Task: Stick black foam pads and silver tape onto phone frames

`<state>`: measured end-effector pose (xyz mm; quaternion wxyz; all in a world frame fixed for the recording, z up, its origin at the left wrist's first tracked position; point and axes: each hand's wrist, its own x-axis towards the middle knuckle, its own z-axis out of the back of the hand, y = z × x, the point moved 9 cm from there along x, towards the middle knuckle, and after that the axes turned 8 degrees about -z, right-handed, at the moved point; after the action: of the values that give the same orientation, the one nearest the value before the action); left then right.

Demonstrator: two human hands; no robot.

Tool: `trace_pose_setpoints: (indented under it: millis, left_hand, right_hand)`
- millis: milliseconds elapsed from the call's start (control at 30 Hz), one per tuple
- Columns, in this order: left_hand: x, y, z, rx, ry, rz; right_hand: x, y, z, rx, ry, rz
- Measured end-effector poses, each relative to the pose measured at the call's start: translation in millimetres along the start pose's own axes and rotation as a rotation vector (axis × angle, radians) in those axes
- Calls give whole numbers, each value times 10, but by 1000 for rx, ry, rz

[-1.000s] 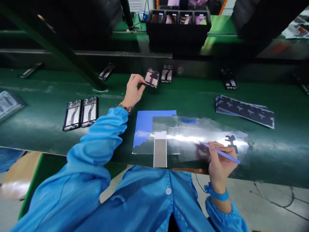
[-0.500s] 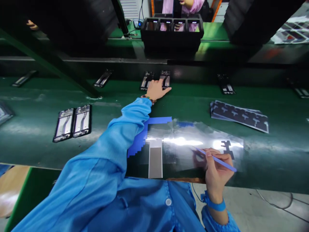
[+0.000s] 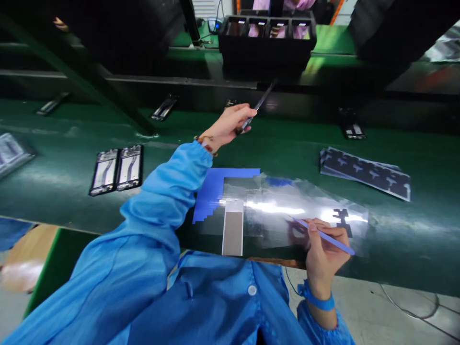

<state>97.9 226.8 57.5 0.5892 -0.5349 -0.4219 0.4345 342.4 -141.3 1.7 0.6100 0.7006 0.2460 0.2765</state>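
Observation:
My left hand (image 3: 228,125) reaches to the far side of the green belt (image 3: 287,153) and grips a dark phone frame (image 3: 259,104), lifted edge-on above the belt. My right hand (image 3: 323,249) rests near the front edge and holds blue tweezers (image 3: 323,235), their tip lying on a clear film sheet (image 3: 298,211). One black cut-out sticker (image 3: 341,219) sits on that film just right of the hand. A blue taped corner (image 3: 212,191) and a grey strip (image 3: 233,232) lie left of the film.
Two phone frames (image 3: 117,168) lie side by side at the left. A stack of black sticker sheets (image 3: 366,172) lies at the right. More frames (image 3: 352,129) sit along the far edge. A black tray (image 3: 268,36) stands behind. A person in pink (image 3: 283,5) is beyond it.
My left hand put one phone frame down beside another at the far edge, then lifted a frame up off the belt. My right hand stayed on the film with the tweezers.

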Motion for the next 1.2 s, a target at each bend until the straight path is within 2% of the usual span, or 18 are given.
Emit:
trace_pose_setpoints:
  millis: [33,100,167,233,333,433,533,633,700,800,967,1067,1200]
  left_hand:
    - [-289,-9,-41,-185,96,58]
    - [-903,-41,-117,-416,238,137]
    - [-1461,11,-175,-537,283,209]
    - [-1875,164,-168,-502,202,244]
    - [-2261,407,-179,-385,82,240]
    - [-2426,506,-276,-315,92,159]
    - [-2466,438,-378,-86,172,-16]
    - [-2480,423,-489,172,239,-80]
    - [-2471,424,-534,266,238,-102]
    - [-2453,370,-570,411,211,-223]
    - [-2506,306,-649,733,272,-413]
    - [-2645,194,-673,911,294,-508]
    - [-3015,64,-631,988,356,-555]
  right_hand:
    - [0,-2,-2,-3,6,-3]
    - [1,-13,-3,-15,17,-4]
    - [3,-31,-2,-30,27,0]
    - [4,-47,7,-41,26,7]
    - [14,-67,28,-56,5,-16]
    - [46,-64,17,-70,-23,-89]
    - [104,17,-111,-100,-5,-123]
    - [193,95,-392,-157,95,-115]
    - [269,85,-614,-186,167,-128]
    - [406,30,-939,-235,251,-128]
    - [577,-79,-1342,-250,342,-122]
    - [513,-93,-1434,-245,362,-139]
    - [123,-10,-1529,-270,475,-161]
